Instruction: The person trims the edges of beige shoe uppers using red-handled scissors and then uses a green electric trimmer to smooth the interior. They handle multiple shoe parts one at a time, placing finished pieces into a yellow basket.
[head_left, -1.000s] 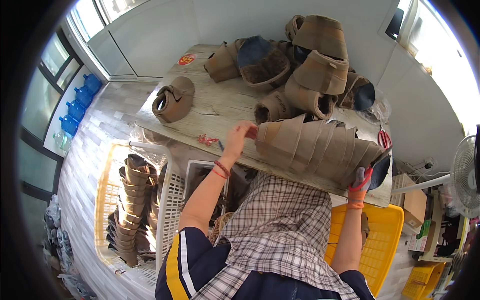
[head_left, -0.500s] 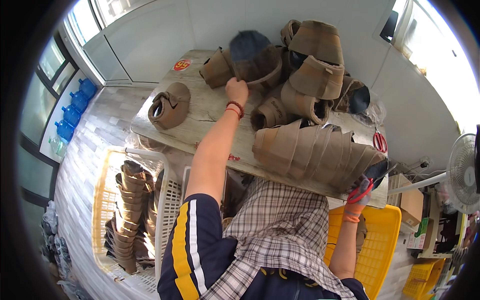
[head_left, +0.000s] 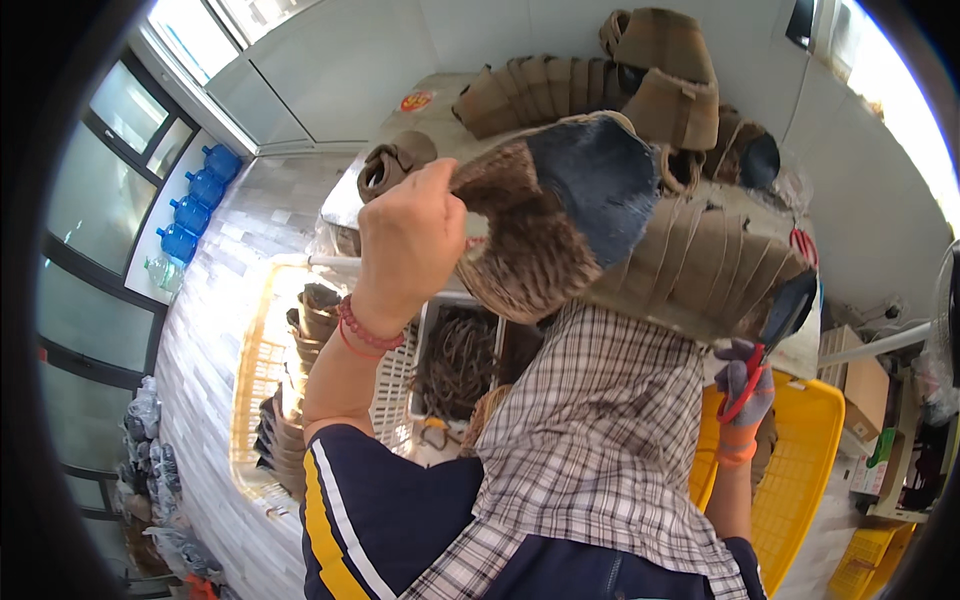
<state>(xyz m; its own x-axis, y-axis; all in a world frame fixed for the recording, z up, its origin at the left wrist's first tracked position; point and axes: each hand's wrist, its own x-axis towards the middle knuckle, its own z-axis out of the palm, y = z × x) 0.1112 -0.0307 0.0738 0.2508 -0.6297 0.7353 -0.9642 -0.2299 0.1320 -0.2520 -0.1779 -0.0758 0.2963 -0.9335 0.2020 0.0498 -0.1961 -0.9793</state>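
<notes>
In my closed left hand, lifted over the near side of the table, is the edge of a brown cap. Its inside faces me, part brown fur lining and part dark blue fabric. A red-handled pair of scissors is gripped by my right hand, which wears a grey and orange glove, beside the near right table corner. Close to that hand lies a nested row of brown caps, a dark blue piece at its right end. A single brown cap sits at the table's left, partly behind my left hand.
More brown caps lie in a row and a pile at the back. A second red-handled tool is at the right edge. Below are a cream basket of caps, a bin of dark strips and a yellow crate.
My left hand has picked a cap off the table's back and brought it up towards me. The view has shifted; my right hand still holds the scissors near the table corner.
</notes>
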